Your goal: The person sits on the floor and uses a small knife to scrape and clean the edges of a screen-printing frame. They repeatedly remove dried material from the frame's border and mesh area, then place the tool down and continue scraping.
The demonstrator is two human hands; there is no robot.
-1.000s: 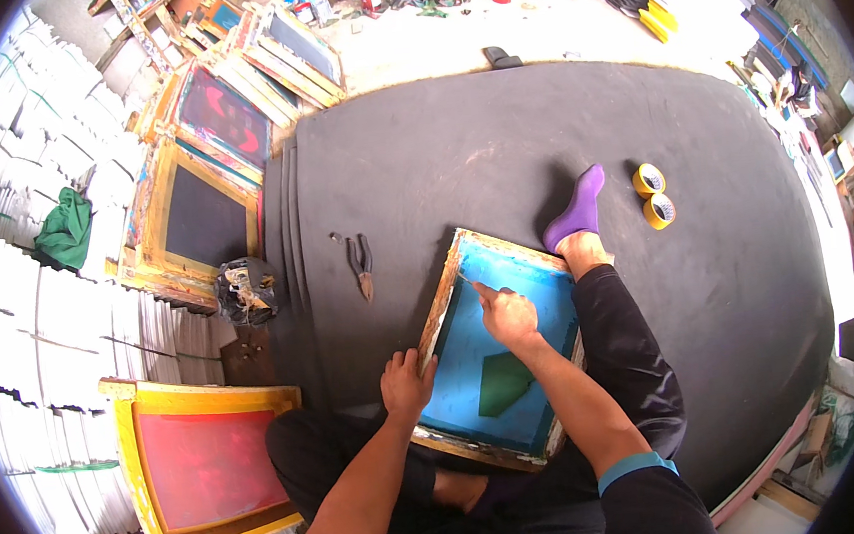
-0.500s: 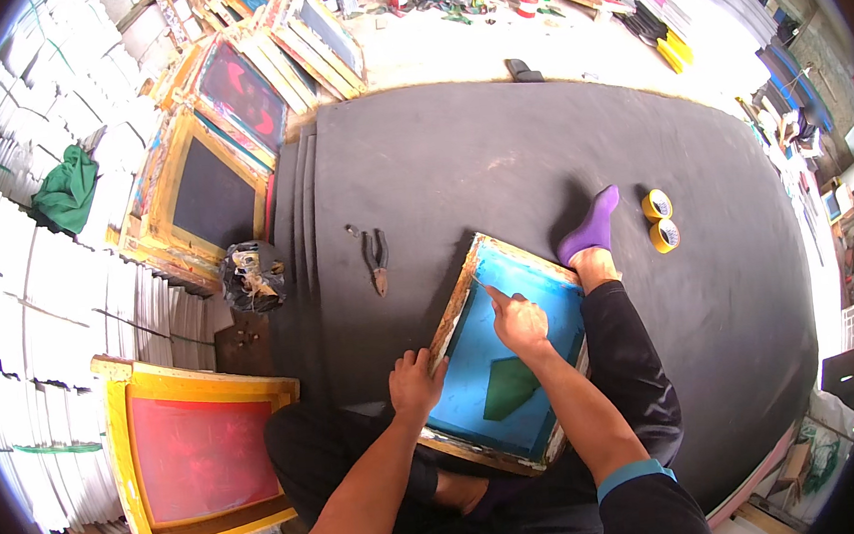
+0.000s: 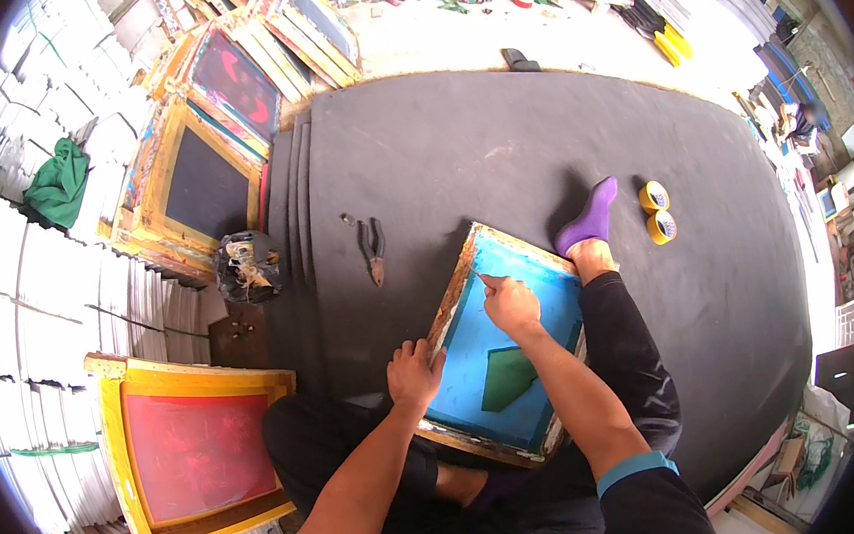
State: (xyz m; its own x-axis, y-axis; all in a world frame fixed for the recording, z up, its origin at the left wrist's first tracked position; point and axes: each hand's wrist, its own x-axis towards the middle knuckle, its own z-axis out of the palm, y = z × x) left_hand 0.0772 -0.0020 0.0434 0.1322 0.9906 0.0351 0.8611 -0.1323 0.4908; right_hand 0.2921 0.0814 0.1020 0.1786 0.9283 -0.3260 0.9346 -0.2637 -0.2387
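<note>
A wooden-framed printing screen (image 3: 461, 314) with blue mesh lies tilted across my lap and the black sheet. My left hand (image 3: 415, 373) grips its left rail, thumb on the inner side and fingers over the wood. Above the mesh, near the far left corner, is my right hand (image 3: 512, 305). Its index finger points at the inner edge of the frame while the other fingers are curled; whatever is in them is too small to make out. A dark green patch (image 3: 507, 378) shows on the mesh below my right wrist.
Pliers (image 3: 376, 253) lie left of the screen on the black sheet (image 3: 418, 157). Two yellow tape rolls (image 3: 657, 212) sit beyond my purple-socked foot (image 3: 592, 216). A red-mesh frame (image 3: 201, 450) stands at the left, near a black plastic bag (image 3: 248, 268) and stacked frames (image 3: 205, 184).
The view has shifted slightly, so most things sit a little higher. My right hand has moved only slightly near the frame's inner edge; the left keeps its grip on the rail.
</note>
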